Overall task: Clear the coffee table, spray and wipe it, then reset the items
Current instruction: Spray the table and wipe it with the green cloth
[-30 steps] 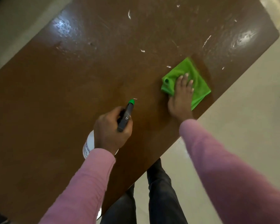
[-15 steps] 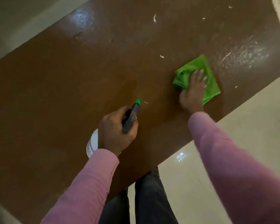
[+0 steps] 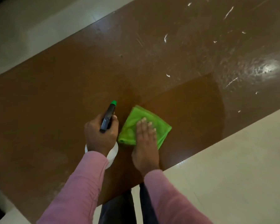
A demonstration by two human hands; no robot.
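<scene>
A glossy dark-brown rectangular wooden counter (image 3: 58, 110) runs diagonally across the head view, its far right end cut off by the top and right edges of the frame and its near left corner lost at the bottom left. The left hand (image 3: 100, 135) is curled tight around the neck of a white plastic spray bottle with a dark grey trigger head and a green nozzle tip (image 3: 108, 118); the nozzle points away from the person, and most of the white body is hidden beneath the hand and the pink sleeve (image 3: 74, 191), so only a curved sliver shows. Whether the bottle's base touches the counter cannot be told. Just beside it to the right, the right hand (image 3: 145, 143) lies flat with fingers (image 3: 148, 125) stretched and close together, pressing down on a folded bright-green microfibre cloth (image 3: 132, 125) that rests on the counter near its front edge; the palm covers the cloth's near right part. A clearer, darker patch of counter lies to the right of the cloth, bordered farther right by a hazy, speckled film with small white streaks (image 3: 166, 38) and a bright glare spot (image 3: 268, 69). Dark trouser legs (image 3: 118, 210) show below the counter edge, over a pale tiled floor (image 3: 233, 167). The dark shapes at the far left edge are too cropped to identify.
</scene>
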